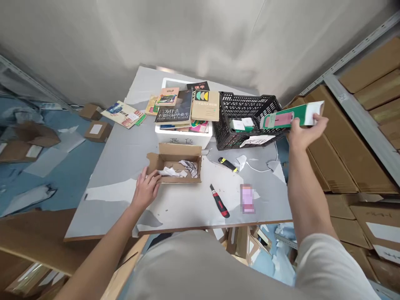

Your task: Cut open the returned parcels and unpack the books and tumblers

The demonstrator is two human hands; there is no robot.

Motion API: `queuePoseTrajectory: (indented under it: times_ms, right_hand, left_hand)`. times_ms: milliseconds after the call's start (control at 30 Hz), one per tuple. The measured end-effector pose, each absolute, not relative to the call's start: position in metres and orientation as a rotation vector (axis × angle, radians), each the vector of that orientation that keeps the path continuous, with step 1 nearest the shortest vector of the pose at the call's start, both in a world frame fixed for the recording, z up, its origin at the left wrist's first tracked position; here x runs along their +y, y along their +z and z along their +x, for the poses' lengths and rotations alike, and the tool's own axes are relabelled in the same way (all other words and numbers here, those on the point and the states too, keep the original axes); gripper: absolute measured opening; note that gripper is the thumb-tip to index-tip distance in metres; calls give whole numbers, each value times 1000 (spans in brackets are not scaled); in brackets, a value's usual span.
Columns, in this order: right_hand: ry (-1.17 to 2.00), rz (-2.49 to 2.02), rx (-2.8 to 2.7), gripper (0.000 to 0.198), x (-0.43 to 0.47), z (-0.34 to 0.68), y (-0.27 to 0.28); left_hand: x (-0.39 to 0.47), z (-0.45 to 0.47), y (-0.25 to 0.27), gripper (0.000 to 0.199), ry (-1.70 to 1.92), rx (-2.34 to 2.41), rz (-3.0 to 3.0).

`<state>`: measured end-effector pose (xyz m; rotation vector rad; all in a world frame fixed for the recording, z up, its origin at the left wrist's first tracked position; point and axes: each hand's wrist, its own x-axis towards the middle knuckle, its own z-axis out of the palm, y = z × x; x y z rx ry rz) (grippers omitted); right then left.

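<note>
My right hand grips a long green and white product box with a pink picture on its face. It holds this box tilted at the right side of a black plastic crate, where smaller green and white boxes lie. On the left, my left hand holds the near left corner of an open cardboard box, its fingers bent over the edge and its thumb out of sight. Crumpled paper lies inside that cardboard box.
A white foam box piled with books stands beside the crate. Two utility knives, one red and black and one yellow and black, lie on the table with a blurred pink item. Stacked cartons line the right.
</note>
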<state>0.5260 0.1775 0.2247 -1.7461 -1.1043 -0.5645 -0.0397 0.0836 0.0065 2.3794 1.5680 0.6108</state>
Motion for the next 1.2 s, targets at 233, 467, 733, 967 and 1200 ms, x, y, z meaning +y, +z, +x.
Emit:
queuePoseTrajectory:
  times_ms: [233,467,733,967,1200]
  right_hand:
    - [-182,-2187,-982,50,268,533,119]
    - [141,-2469,-1405,61,269,537,82]
    - [-124,-2210,-2064,62,212,495,102]
    - [38,-2392,-1932,42,231,431,92]
    - [65,-2385,-1934,35,244,380,93]
  left_hand:
    - [66,-35,1,32,609,1722,2376]
    - [72,-27,-1,33,685,1752,2260]
    - [80,-19,4,51,699,1702,2294]
    - [73,-28,8,47,650,1628,2345]
    - [65,-33,13,43,624,1597,2375]
